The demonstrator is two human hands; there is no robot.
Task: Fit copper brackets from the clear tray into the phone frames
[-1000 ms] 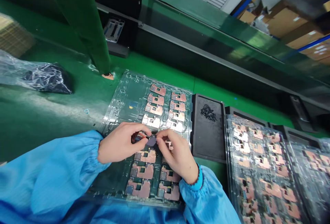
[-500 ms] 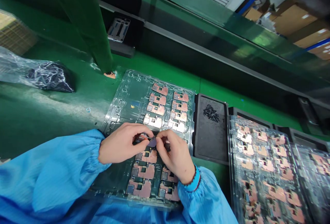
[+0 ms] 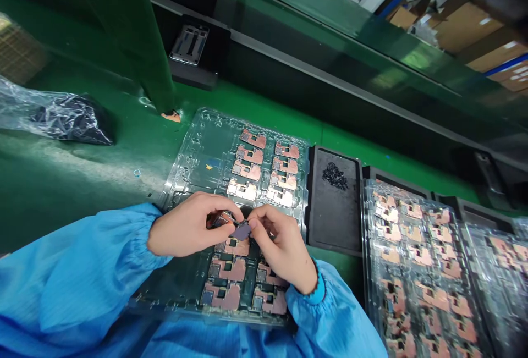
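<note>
Over the clear plastic tray [image 3: 187, 163], my left hand [image 3: 192, 226] pinches a phone circuit board [image 3: 242, 230] between thumb and fingers. The board's dark grey face is tilted up. At the board's right corner, the thumb and forefinger of my right hand [image 3: 284, 245] close on its edge. My fingertips hide whether a small part is between them. More copper-coloured circuit boards [image 3: 227, 268] lie in rows in the tray, under and around my hands.
Right of the tray, a black tray [image 3: 336, 220] holds a pile of small black pieces [image 3: 335, 175]. Farther right stands another clear tray of boards [image 3: 424, 270]. A phone frame [image 3: 190, 44] sits at the back, beside a green post [image 3: 140, 39]. A plastic bag [image 3: 70, 119] lies left.
The circuit board is tilted so that more of its dark grey face shows. Both hands keep their pinch at nearly the same spot. The whole view has shifted slightly.
</note>
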